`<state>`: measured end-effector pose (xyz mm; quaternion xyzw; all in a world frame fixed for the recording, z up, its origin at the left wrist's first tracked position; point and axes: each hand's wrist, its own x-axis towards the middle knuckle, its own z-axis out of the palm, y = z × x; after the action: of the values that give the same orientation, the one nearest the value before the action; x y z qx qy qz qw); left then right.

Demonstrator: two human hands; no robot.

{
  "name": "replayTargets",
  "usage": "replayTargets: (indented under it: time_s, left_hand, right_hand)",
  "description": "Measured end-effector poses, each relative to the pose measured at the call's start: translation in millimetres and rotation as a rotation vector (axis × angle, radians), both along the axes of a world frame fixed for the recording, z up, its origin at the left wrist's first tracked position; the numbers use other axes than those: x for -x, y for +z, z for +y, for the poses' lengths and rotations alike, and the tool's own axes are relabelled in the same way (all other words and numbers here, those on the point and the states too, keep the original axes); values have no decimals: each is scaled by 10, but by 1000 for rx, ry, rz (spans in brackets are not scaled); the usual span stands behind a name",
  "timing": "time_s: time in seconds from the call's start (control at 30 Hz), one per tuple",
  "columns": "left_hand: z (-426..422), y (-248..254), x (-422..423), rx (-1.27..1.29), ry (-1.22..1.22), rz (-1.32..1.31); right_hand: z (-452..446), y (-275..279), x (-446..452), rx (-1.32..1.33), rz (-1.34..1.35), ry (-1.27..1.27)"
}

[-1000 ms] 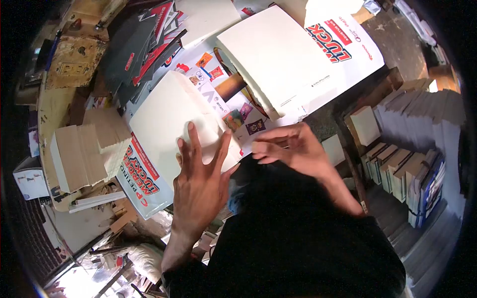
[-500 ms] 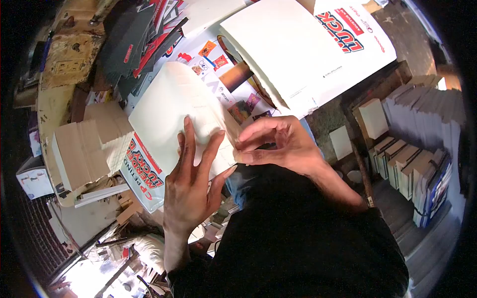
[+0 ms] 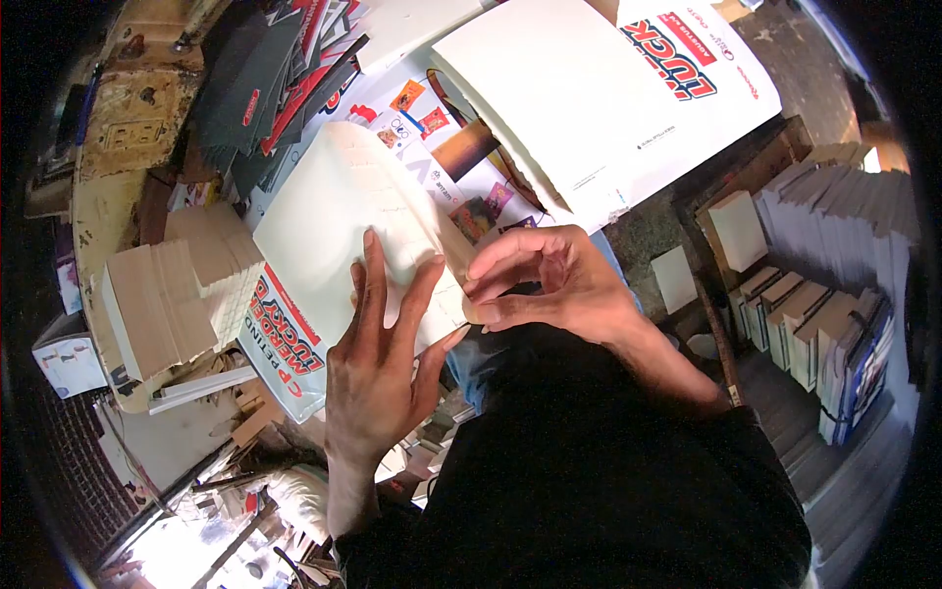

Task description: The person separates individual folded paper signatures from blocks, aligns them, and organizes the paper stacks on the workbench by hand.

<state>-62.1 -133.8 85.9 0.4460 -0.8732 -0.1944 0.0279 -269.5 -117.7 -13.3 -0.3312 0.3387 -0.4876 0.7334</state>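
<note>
Spreading the left hand (image 3: pixel 378 363) wide, palm down, over a white paper block (image 3: pixel 314 221), resting its splayed fingers on the pale top sheet and angling the thumb toward the corner nearest the body. Bending the right hand (image 3: pixel 569 294) inward and pinching that block's edge, near the same corner, between thumb and curled forefinger. Hiding the pinched bit of paper almost wholly behind those fingertips, and losing both upper forearms in black sleeves (image 3: pixel 726 452). Working with the block lying tilted across a glossy printed sheet (image 3: pixel 280 339), covering some of its bold lettering, and showing marks too faint to read along the block's creased side. Facing a second, thick, rough-edged white block (image 3: pixel 549 98) and a fan of smooth dark sheets (image 3: pixel 250 98), and having blocky tan paper stacks (image 3: pixel 157 304) standing off to the left.
</note>
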Motion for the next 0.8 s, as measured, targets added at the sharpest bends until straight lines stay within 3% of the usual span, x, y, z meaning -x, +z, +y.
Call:
replayTargets:
  time_s: [0.3,0.37,0.5,0.6,0.67,0.8]
  left_hand:
    - [5,-12,7,-9,21,9]
    - [5,-18,6,-9,14,-7]
    - [18,-22,23,-4,13,-40]
    - [22,-29,29,25,1,-52]
    - [17,-20,58,55,-10,-108]
    - [-47,-51,-88,135,-36,9]
  right_hand:
    - [22,75,13,30,76,-15]
    - [46,195,6,30,278,-39]
    - [147,124,-118,25,212,-145]
    - [219,66,-245,144,342,-330]
    - [240,-62,-324,568,655,-558]
    - [141,-126,-405,731,761,-530]
